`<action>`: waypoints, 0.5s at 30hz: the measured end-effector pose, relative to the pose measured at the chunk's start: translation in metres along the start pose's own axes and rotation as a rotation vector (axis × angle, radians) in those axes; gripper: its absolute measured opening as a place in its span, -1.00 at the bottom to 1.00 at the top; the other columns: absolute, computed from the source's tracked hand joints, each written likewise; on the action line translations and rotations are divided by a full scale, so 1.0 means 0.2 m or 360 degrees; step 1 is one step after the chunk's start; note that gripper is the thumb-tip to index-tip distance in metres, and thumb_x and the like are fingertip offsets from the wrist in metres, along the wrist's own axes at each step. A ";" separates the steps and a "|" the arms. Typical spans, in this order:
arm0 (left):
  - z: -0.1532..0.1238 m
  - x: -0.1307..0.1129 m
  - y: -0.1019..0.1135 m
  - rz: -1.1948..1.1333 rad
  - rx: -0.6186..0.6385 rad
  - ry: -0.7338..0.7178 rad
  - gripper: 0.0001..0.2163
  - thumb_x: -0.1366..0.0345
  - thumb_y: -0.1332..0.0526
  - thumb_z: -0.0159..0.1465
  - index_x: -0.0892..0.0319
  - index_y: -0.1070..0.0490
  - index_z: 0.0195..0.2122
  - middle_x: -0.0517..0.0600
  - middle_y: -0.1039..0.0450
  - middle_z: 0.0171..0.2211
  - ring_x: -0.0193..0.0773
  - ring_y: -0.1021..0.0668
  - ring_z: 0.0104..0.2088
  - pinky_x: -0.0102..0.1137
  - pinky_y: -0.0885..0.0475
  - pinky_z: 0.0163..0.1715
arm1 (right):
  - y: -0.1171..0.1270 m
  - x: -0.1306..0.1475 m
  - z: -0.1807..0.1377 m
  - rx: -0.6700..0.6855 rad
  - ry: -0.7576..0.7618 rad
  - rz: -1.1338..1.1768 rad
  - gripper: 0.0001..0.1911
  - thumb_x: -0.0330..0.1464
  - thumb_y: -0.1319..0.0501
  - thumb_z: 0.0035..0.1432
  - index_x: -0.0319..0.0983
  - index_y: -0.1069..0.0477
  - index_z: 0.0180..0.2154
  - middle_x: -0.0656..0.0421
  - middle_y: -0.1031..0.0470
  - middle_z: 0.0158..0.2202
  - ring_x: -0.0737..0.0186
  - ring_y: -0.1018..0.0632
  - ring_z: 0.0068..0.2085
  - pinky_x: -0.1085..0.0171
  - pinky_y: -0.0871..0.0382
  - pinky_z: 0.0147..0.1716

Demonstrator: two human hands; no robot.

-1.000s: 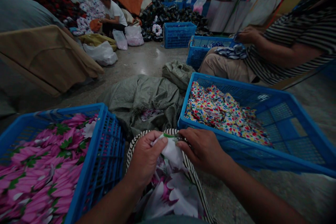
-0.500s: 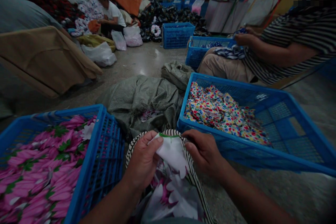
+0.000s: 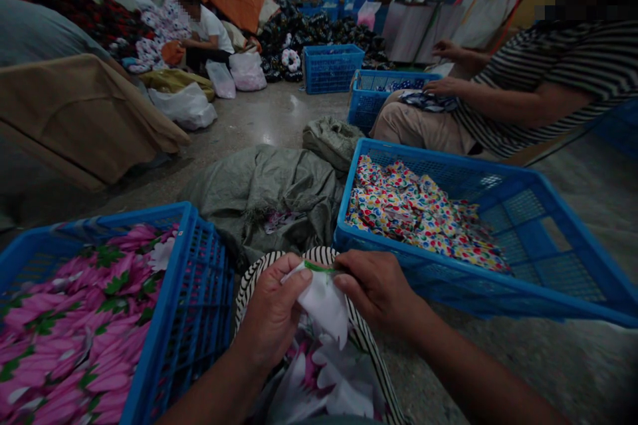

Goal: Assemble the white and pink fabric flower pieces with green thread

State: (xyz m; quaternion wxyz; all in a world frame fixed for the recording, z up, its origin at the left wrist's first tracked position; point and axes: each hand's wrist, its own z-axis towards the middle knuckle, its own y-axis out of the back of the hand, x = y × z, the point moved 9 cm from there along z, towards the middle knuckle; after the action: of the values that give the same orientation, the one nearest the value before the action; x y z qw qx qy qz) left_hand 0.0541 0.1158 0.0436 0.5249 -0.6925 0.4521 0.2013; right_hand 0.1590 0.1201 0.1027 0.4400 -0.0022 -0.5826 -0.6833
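My left hand (image 3: pixel 272 309) pinches a white petal-shaped fabric piece (image 3: pixel 326 309) with a green top edge between thumb and fingers. At that edge's right end, the fingers of my right hand (image 3: pixel 376 285) are closed on the cloth; their tips are partly hidden. Below both hands, a bag with a black-and-white striped rim (image 3: pixel 369 339) holds more white and pink pieces (image 3: pixel 343 382). To the left, pink petal-shaped pieces with green ends (image 3: pixel 114 319) fill a blue plastic crate (image 3: pixel 192 239).
A second blue crate (image 3: pixel 563 212) on the right holds colourful printed fabric pieces (image 3: pixel 409 209). Grey-green woven sacks (image 3: pixel 259 179) lie ahead between the crates. A co-worker in a striped top (image 3: pixel 538 80) sits at right; another person (image 3: pixel 209 30) sits farther back beside piled goods.
My right hand has moved left and closed in on the green edge beside my left hand, and the white piece now hangs more folded. The co-worker's hands at right have moved apart.
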 end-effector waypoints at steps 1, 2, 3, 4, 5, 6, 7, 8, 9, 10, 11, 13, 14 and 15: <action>0.00 0.00 0.00 0.0011 0.0009 0.0006 -0.92 0.34 -0.27 0.06 0.25 -0.43 -0.47 -0.07 -0.41 -0.55 -0.43 -0.39 -0.55 -0.55 -0.28 -0.54 | 0.00 0.00 0.00 0.0003 0.0005 -0.0002 -0.69 -0.27 0.08 0.25 -0.29 -0.34 -0.36 0.17 -0.37 -0.54 0.31 -0.39 -0.50 0.33 -0.11 -0.50; 0.00 0.01 -0.01 0.0020 0.0017 0.0010 -0.93 0.35 -0.26 0.07 0.25 -0.43 -0.48 -0.07 -0.41 -0.55 -0.43 -0.39 -0.55 -0.55 -0.27 -0.54 | 0.00 0.01 0.00 0.0002 0.0010 -0.0011 -0.68 -0.27 0.08 0.25 -0.29 -0.34 -0.37 0.17 -0.37 -0.54 0.31 -0.38 -0.50 0.33 -0.11 -0.51; 0.00 0.01 -0.01 0.0027 0.0020 0.0012 -0.93 0.35 -0.26 0.08 0.25 -0.42 -0.48 -0.07 -0.41 -0.55 -0.43 -0.39 -0.55 -0.56 -0.27 -0.55 | 0.00 0.01 0.00 0.0001 0.0016 -0.0028 -0.68 -0.28 0.08 0.25 -0.28 -0.34 -0.38 0.17 -0.36 -0.55 0.32 -0.38 -0.51 0.33 -0.10 -0.51; 0.00 0.01 -0.01 0.0032 0.0021 0.0013 -0.93 0.35 -0.25 0.08 0.25 -0.42 -0.48 -0.07 -0.41 -0.55 -0.43 -0.38 -0.55 -0.56 -0.27 -0.55 | 0.00 0.01 0.00 -0.0001 0.0021 -0.0052 -0.68 -0.28 0.07 0.25 -0.28 -0.35 -0.40 0.17 -0.35 -0.56 0.32 -0.37 -0.51 0.33 -0.09 -0.52; 0.00 0.02 -0.01 0.0034 0.0020 0.0018 -0.93 0.36 -0.25 0.08 0.25 -0.41 -0.48 -0.08 -0.41 -0.56 -0.44 -0.38 -0.56 -0.56 -0.27 -0.55 | 0.01 0.01 0.00 -0.0008 0.0035 -0.0069 -0.69 -0.29 0.06 0.24 -0.28 -0.35 -0.42 0.18 -0.34 -0.57 0.32 -0.35 -0.53 0.32 -0.07 -0.53; 0.00 0.02 -0.01 0.0030 0.0013 0.0021 -0.92 0.36 -0.26 0.08 0.25 -0.40 -0.49 -0.08 -0.41 -0.56 -0.44 -0.37 -0.56 -0.56 -0.28 -0.55 | 0.01 0.00 0.00 -0.0020 0.0047 -0.0065 -0.69 -0.29 0.04 0.24 -0.28 -0.35 -0.44 0.19 -0.32 -0.58 0.33 -0.34 -0.54 0.32 -0.06 -0.53; 0.00 0.02 0.00 0.0020 0.0003 0.0026 -0.92 0.36 -0.26 0.07 0.25 -0.40 -0.50 -0.09 -0.41 -0.57 -0.45 -0.37 -0.57 -0.56 -0.28 -0.55 | 0.02 -0.01 -0.01 -0.0043 0.0046 -0.0017 -0.69 -0.30 0.03 0.23 -0.27 -0.35 -0.46 0.20 -0.31 -0.59 0.33 -0.33 -0.54 0.32 -0.06 -0.53; 0.00 0.03 0.00 0.0001 -0.0012 0.0026 -0.92 0.37 -0.26 0.07 0.25 -0.39 -0.50 -0.09 -0.40 -0.57 -0.45 -0.37 -0.57 -0.57 -0.28 -0.56 | 0.03 -0.03 -0.01 -0.0095 0.0005 0.0090 -0.70 -0.29 0.03 0.22 -0.27 -0.35 -0.47 0.20 -0.30 -0.59 0.33 -0.32 -0.54 0.32 -0.07 -0.53; 0.00 0.02 0.01 -0.0027 -0.0026 0.0025 -0.91 0.37 -0.27 0.07 0.25 -0.38 -0.51 -0.10 -0.40 -0.58 -0.46 -0.37 -0.58 -0.58 -0.28 -0.56 | 0.05 -0.08 -0.01 -0.0198 -0.0090 0.0262 -0.70 -0.28 0.03 0.22 -0.26 -0.35 -0.45 0.21 -0.29 -0.59 0.34 -0.31 -0.55 0.33 -0.08 -0.54; 0.01 0.02 0.01 -0.0064 -0.0036 0.0024 -0.91 0.38 -0.27 0.07 0.25 -0.37 -0.51 -0.11 -0.39 -0.59 -0.47 -0.36 -0.59 -0.59 -0.28 -0.57 | 0.07 -0.14 -0.02 -0.0332 -0.0233 0.0495 -0.70 -0.26 0.04 0.22 -0.26 -0.35 -0.42 0.23 -0.27 -0.60 0.35 -0.29 -0.57 0.34 -0.08 -0.56; 0.01 0.02 0.02 -0.0111 -0.0048 0.0021 -0.91 0.39 -0.27 0.07 0.24 -0.37 -0.51 -0.12 -0.38 -0.60 -0.47 -0.37 -0.59 -0.59 -0.28 -0.57 | 0.07 -0.22 -0.03 -0.0457 -0.0403 0.0770 -0.69 -0.22 0.06 0.22 -0.25 -0.35 -0.36 0.26 -0.24 -0.60 0.37 -0.25 -0.59 0.36 -0.07 -0.59; 0.03 0.01 0.03 -0.0213 -0.0059 0.0016 -0.91 0.41 -0.28 0.07 0.23 -0.36 -0.49 -0.12 -0.39 -0.58 -0.47 -0.40 -0.56 -0.60 -0.31 -0.53 | -0.01 -0.32 -0.06 -0.0560 -0.0703 0.1314 -0.65 -0.13 0.01 0.16 -0.24 -0.32 -0.23 0.29 -0.22 -0.59 0.41 -0.17 -0.64 0.40 -0.01 -0.66; 0.04 0.01 0.03 -0.0250 -0.0066 0.0013 -0.92 0.41 -0.28 0.07 0.23 -0.36 -0.48 -0.12 -0.41 -0.55 -0.47 -0.42 -0.53 -0.61 -0.32 -0.51 | -0.08 -0.33 -0.06 -0.0500 -0.0782 0.1542 -0.62 -0.09 -0.05 0.10 -0.24 -0.32 -0.19 0.30 -0.23 -0.57 0.42 -0.17 -0.64 0.41 0.00 -0.68; 0.05 0.02 0.03 -0.0268 -0.0070 0.0007 -0.92 0.41 -0.28 0.08 0.22 -0.36 -0.46 -0.12 -0.42 -0.53 -0.47 -0.44 -0.51 -0.61 -0.33 -0.49 | -0.15 -0.32 -0.05 -0.0393 -0.0820 0.1722 -0.60 -0.08 -0.13 0.03 -0.24 -0.33 -0.21 0.29 -0.26 -0.55 0.44 -0.18 -0.63 0.42 -0.02 -0.68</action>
State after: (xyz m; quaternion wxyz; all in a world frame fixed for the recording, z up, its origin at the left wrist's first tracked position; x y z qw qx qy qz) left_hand 0.0527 0.1225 0.0348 0.5236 -0.7398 0.3890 0.1649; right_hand 0.1849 0.1473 0.0428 0.5662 -0.5139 -0.5031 -0.4028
